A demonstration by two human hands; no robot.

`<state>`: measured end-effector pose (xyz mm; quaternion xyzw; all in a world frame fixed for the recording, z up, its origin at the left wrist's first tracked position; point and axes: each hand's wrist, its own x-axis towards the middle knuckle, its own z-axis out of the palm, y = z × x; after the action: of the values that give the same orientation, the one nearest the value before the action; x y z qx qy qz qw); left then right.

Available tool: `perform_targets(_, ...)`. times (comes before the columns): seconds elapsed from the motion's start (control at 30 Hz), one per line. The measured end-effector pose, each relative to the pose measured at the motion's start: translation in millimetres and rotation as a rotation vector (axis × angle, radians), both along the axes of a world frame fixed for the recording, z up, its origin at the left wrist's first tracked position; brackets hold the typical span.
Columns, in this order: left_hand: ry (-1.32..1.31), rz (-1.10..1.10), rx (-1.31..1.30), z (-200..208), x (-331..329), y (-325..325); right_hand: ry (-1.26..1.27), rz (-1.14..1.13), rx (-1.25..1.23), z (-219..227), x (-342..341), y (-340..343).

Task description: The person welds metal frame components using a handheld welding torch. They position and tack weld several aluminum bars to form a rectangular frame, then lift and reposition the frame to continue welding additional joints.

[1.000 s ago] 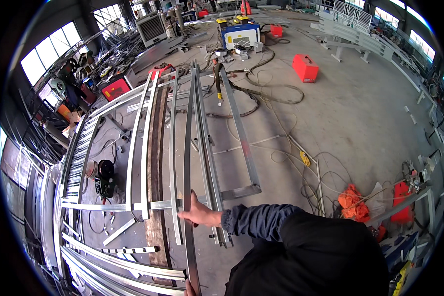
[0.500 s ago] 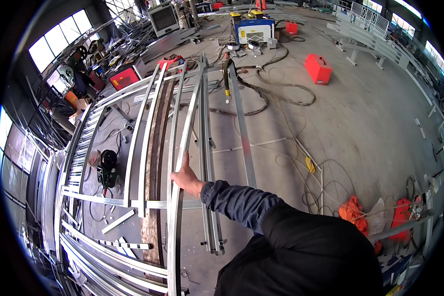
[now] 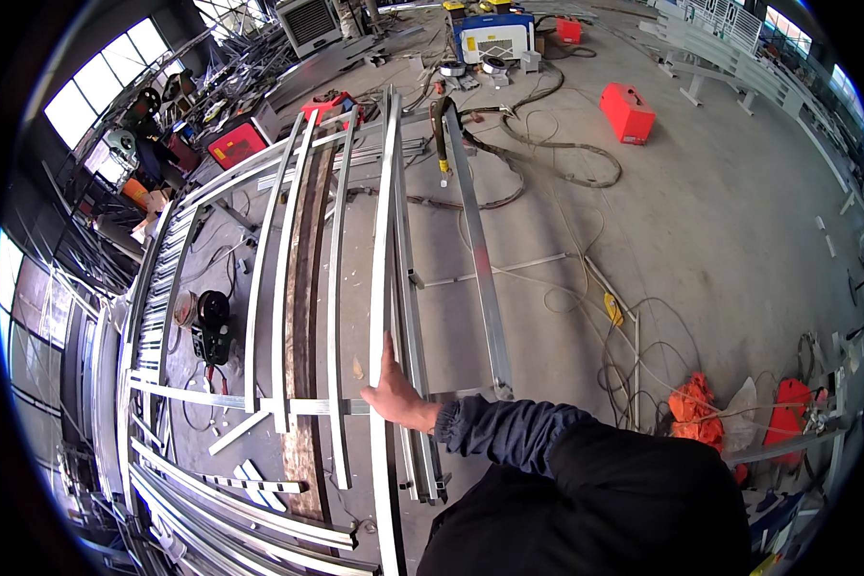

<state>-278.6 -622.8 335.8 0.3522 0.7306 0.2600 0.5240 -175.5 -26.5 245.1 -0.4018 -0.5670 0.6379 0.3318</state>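
My right hand (image 3: 400,396) reaches in from the right and is closed around a long silver square metal tube (image 3: 382,288). The thumb lies toward its left side and one finger points up along its right side; the other fingers are hidden. This tube runs from the far end of a metal frame down past the lower edge. Close on its right are more tubes (image 3: 415,374). To its left lies a separate thinner tube (image 3: 337,288), resting across a cross rail (image 3: 307,407). My left hand is not in view.
Further tubes (image 3: 280,278) and a rusty beam (image 3: 302,288) lie leftward. A welding torch (image 3: 444,163) hangs at the far end, its hose (image 3: 586,182) looping over the floor. A red box (image 3: 628,113), cables and an orange cloth (image 3: 696,413) lie to the right.
My right hand has shifted right with the tube, which now lies nearer the tubes on the right. A wider gap shows between it and the thinner tube on the left.
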Motion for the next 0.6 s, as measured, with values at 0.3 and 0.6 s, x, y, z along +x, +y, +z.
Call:
perform_targets(0.3,-0.148,0.153,-0.035,33.8,-0.8,23.4,-0.100,0.039,-0.027,0.6,-20.9,6.2)
perform_targets(0.6,-0.137,0.240,-0.221,0.0,-6.3,-25.2,-0.275,0.082,0.042,5.8,-9.0,-6.9)
